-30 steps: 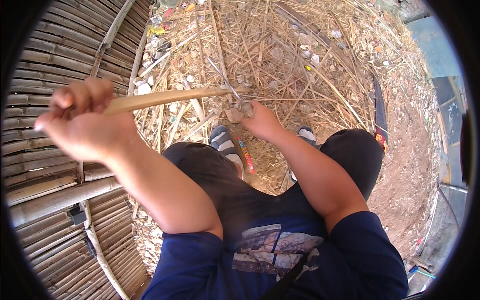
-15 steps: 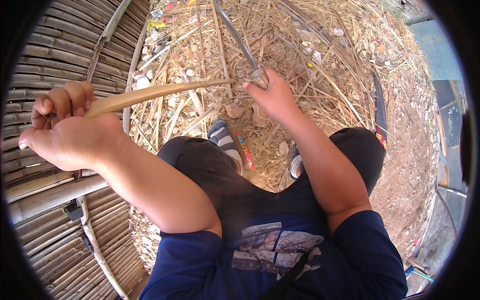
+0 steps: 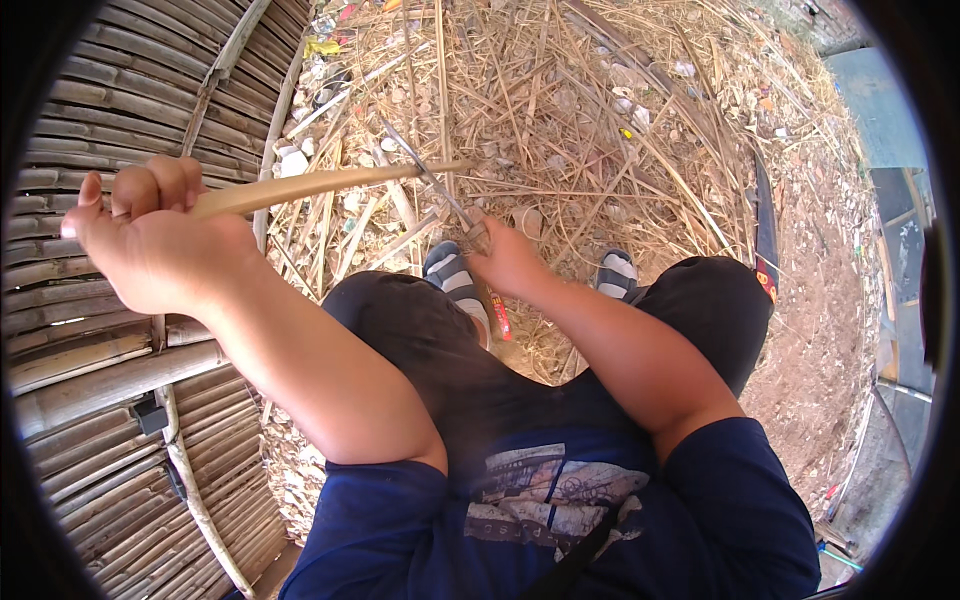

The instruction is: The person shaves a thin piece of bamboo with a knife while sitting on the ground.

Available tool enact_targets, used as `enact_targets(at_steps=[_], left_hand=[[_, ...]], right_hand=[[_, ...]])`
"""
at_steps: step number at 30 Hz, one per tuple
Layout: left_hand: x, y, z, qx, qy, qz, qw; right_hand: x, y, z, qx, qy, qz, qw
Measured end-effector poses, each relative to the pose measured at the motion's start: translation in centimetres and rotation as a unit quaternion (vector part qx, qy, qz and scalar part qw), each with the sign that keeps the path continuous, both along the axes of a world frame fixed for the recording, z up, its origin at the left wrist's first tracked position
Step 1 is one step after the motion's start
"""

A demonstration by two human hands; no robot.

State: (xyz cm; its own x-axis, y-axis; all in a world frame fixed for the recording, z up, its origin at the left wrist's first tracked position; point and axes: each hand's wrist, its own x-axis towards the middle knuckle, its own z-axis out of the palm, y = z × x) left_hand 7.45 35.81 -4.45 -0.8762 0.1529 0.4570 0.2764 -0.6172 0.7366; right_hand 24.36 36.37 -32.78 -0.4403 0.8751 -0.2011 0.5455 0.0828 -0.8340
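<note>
My left hand (image 3: 165,235), raised at the left in front of the wall, is closed around the thick end of a pale, curved bamboo strip (image 3: 310,186). The strip points right and thins toward its tip. In front of my knees, my right hand (image 3: 512,262) grips the handle of a long-bladed knife (image 3: 440,186). Its blade slants up and to the left, crossing the strip near the thin end. Whether the edge touches the strip, I cannot tell.
A slatted bamboo wall (image 3: 110,240) runs along the left. Dry straw and sticks (image 3: 570,130) cover the stony ground. A long dark tapered tool (image 3: 765,225) with a red and yellow end lies beside my right knee. My sandalled feet (image 3: 455,275) are below my hands.
My right hand has come down and left with the knife, and its blade now crosses the strip near the tip. My left hand has shifted slightly right, still holding the strip.
</note>
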Motion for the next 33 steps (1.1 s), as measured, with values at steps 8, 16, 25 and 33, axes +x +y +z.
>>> enact_targets(at_steps=[8, 16, 25, 33], left_hand=[[-2.0, -0.5, -1.1, 0.082, 0.104, -0.228, 0.965], [-0.9, 0.2, -0.7, 0.021, 0.066, -0.077, 0.995], [-4.4, -1.3, -1.6, 0.092, 0.080, -0.278, 0.953], [-6.7, -2.3, -2.5, 0.054, 0.087, -0.331, 0.938]], right_hand=[[-0.5, 0.7, 5.2, 0.026, 0.095, -0.006, 0.995], [-0.5, -0.1, -0.6, 0.002, 0.001, 0.004, 1.000], [-0.9, 0.4, 3.9, 0.025, 0.083, -0.003, 0.996], [-3.8, -0.2, 5.8, 0.103, 0.124, 0.067, 0.985]])
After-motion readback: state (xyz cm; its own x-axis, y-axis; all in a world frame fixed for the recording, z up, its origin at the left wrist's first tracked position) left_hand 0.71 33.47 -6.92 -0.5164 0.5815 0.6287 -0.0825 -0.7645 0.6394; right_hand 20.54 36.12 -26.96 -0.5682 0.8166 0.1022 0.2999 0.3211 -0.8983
